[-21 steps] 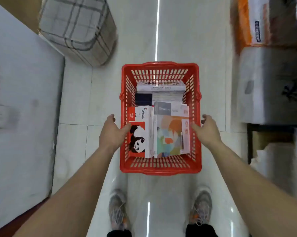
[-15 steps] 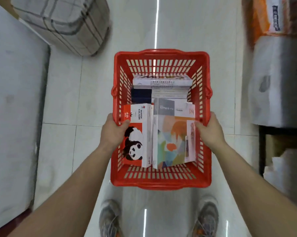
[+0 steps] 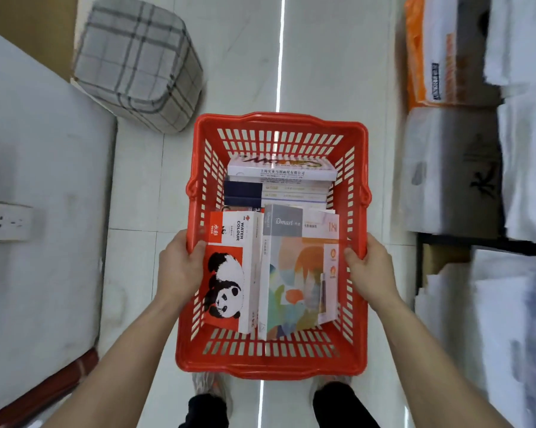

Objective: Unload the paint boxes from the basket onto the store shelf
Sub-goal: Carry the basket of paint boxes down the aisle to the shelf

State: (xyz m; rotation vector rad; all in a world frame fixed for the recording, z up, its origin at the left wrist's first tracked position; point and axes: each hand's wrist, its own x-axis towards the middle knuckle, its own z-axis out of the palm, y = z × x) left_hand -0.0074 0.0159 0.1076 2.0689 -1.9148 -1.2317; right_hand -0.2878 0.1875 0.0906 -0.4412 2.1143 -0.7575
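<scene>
Red basket [image 3: 279, 118] held over a glossy white tile floor [image 3: 239, 57]
The left hand [image 3: 180, 267] and right hand [image 3: 371, 270] each have a grip clamped on a side rim — the paint boxes [image 3: 229, 273] lie inside the basket; a checked stool [image 3: 137, 66] stands ahead left, wrapped packs [image 3: 446, 168] stacked right.

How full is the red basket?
Fairly full: the red basket holds a panda box and a Dmart box in front, more boxes stacked behind.
</scene>
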